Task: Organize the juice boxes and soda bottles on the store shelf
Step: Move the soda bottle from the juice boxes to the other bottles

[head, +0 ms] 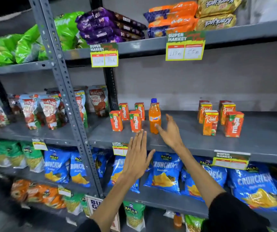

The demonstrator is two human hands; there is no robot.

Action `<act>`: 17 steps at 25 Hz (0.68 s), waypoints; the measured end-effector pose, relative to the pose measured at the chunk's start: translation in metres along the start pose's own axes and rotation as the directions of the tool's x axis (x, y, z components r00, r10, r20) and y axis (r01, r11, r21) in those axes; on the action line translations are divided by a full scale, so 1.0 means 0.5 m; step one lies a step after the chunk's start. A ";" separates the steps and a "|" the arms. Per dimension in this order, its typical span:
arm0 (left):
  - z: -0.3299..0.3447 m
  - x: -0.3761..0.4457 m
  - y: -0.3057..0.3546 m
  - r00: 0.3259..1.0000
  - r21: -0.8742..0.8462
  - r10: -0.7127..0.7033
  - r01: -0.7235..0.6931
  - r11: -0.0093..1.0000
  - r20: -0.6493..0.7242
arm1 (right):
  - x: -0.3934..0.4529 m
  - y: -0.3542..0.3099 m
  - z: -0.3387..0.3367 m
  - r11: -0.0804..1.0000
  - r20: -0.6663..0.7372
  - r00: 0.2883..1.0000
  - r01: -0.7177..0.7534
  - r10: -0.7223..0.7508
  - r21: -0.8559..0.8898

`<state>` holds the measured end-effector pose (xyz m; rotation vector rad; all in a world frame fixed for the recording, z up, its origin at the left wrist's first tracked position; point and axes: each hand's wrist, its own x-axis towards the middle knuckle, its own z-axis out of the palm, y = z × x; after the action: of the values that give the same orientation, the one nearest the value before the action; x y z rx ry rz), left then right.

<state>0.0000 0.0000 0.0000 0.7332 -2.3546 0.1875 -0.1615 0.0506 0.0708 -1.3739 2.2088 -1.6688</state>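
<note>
An orange soda bottle with a blue cap stands upright on the grey middle shelf. Left of it stand several orange juice boxes in a loose cluster. Further right is a second group of orange juice boxes, most with a different label. My right hand is open just right of the bottle, its thumb touching the bottle's lower part. My left hand is open with flat fingers at the shelf's front edge, fingertips just below the nearest juice box, holding nothing.
Blue snack bags fill the shelf below. Tomato sauce pouches stand on the left bay, behind a perforated grey upright. Biscuit packs sit on the top shelf, price tags hanging from its edge. A second orange bottle stands low down.
</note>
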 end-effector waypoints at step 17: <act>0.041 0.025 0.005 0.995 0.070 -0.059 0.053 0.996 0.077 | 0.015 -0.002 -0.009 0.980 -0.122 0.991 -0.036 0.061 0.197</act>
<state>-0.0204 -0.0100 -0.0081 0.8527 -2.4090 0.2181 -0.1679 0.0487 0.0767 -1.1882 2.0551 -1.9452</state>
